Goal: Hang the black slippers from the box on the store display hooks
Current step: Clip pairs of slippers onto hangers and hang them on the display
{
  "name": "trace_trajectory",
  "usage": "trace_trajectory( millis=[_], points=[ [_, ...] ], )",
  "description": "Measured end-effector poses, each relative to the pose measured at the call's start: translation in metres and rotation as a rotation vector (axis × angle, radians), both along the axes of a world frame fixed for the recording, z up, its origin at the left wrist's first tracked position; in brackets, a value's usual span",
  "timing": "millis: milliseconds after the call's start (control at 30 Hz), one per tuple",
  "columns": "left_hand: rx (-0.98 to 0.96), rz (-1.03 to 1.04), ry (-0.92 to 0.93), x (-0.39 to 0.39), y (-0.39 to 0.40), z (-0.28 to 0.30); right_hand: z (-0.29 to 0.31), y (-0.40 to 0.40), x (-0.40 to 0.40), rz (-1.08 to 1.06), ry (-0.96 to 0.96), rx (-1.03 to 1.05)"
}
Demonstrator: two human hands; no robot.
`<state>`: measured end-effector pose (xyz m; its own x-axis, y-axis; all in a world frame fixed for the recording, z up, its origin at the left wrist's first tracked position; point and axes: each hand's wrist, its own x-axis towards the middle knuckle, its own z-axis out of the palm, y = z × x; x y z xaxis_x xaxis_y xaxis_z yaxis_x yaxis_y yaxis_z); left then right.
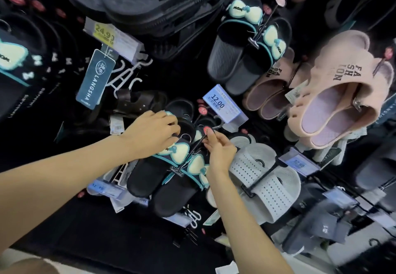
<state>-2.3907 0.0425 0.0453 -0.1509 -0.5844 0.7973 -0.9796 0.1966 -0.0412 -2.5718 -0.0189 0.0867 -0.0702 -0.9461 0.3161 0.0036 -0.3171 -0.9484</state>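
- Above the 12.00 price tag (222,103), a hanging black pair with pale bows (248,38) blocks the way.
- Right of the tag, pink slippers (334,93) crowd in.
- Below-right of it, grey perforated slides (261,177) fill the space.
- Left of the tag there is a dark gap, edged by the LANGSHA card (95,78).

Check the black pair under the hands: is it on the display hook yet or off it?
Cannot tell. The left hand grips the black slippers and the right hand pinches their hanger, but fingers hide its loop.

Dark display wall (64,111) hung with slipper pairs (248,44)
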Motion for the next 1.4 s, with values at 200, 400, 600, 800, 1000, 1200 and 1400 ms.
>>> trace_trajectory(
  millis=[200, 400, 600, 800, 1000, 1200, 1400],
  points=[
    [0.022, -0.010, 0.070, 0.009, -0.010, -0.007, 0.009, -0.015, 0.009, 0.025, 0.002, -0.038],
    [0.007, -0.002, 0.052, 0.020, -0.016, -0.009, 0.006, -0.028, 0.015, 0.021, 0.011, -0.052],
    [0.008, 0.008, 0.013, 0.022, -0.020, -0.002, 0.009, -0.038, 0.016, 0.042, 0.012, -0.044],
    [0.025, 0.018, 0.010, 0.025, -0.025, -0.003, 0.010, -0.042, 0.017, 0.071, 0.022, -0.013],
    [0.053, 0.033, 0.042, 0.030, -0.024, -0.008, 0.003, -0.039, 0.027, 0.090, 0.102, -0.045],
    [0.047, 0.030, 0.062, 0.039, -0.022, -0.009, 0.005, -0.040, 0.037, 0.086, 0.097, -0.056],
    [0.066, 0.057, 0.053, 0.046, -0.022, -0.016, 0.000, -0.045, 0.043, 0.081, 0.149, -0.057]
  ],
)
